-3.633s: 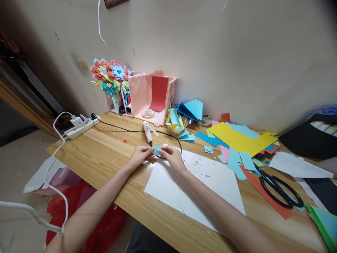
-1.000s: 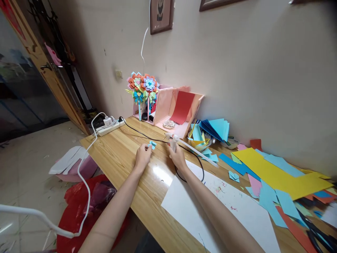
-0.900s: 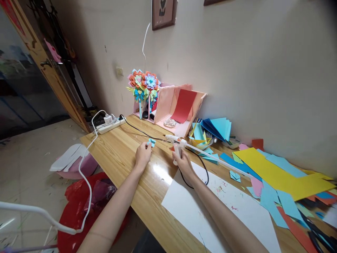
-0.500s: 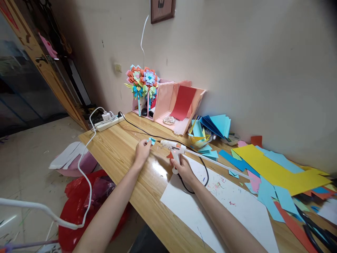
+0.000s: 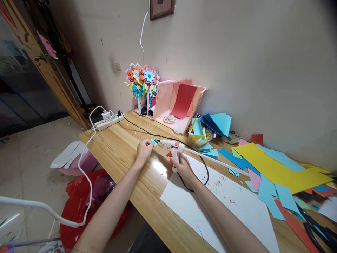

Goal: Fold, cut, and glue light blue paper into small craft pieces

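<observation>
Pinched in my left hand [image 5: 144, 151] is a small light-blue piece of paper [image 5: 154, 142], its far end poking out past my fingertips. My right hand [image 5: 183, 168] is wrapped round the grip of a white glue gun [image 5: 172, 146] with an orange trigger. The gun's nozzle points left, close to the blue paper; whether they touch I cannot tell. A long glue stick [image 5: 216, 161] sticks out of the back of the gun. The black cord [image 5: 207, 172] loops below it onto a white sheet [image 5: 210, 203] marked with colour.
A power strip [image 5: 109, 123] lies at the table's left edge. Paper flowers [image 5: 143, 79] stand beside a pink box [image 5: 164, 102]. A clear bowl [image 5: 198, 141] holds folded paper. Yellow card [image 5: 276, 167], blue scraps and black scissors [image 5: 316, 225] cover the right side.
My left hand and the blue paper have moved slightly right, closer to the glue gun's nozzle. The gun has shifted a little to the left.
</observation>
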Available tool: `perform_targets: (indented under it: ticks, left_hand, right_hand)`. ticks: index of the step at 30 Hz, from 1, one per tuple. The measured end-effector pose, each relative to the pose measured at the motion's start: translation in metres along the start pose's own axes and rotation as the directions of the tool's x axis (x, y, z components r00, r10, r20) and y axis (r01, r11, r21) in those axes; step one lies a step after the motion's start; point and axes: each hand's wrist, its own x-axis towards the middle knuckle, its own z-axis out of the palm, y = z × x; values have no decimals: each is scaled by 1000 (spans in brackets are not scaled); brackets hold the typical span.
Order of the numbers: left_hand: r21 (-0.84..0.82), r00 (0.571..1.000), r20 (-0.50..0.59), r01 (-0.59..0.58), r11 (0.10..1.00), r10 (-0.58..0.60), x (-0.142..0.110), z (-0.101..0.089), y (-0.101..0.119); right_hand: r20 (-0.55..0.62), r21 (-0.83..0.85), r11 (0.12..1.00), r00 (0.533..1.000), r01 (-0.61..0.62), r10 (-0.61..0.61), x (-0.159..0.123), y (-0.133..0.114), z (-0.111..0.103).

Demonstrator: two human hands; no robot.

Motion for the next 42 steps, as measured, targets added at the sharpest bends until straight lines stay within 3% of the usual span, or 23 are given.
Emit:
perform_targets:
  ticks: [42]
  left_hand:
    - [74,999,15,-44,996,43,-3,4,-2]
  right_hand:
    - [-38,1,1000,999,-22,22,0,-1,1]
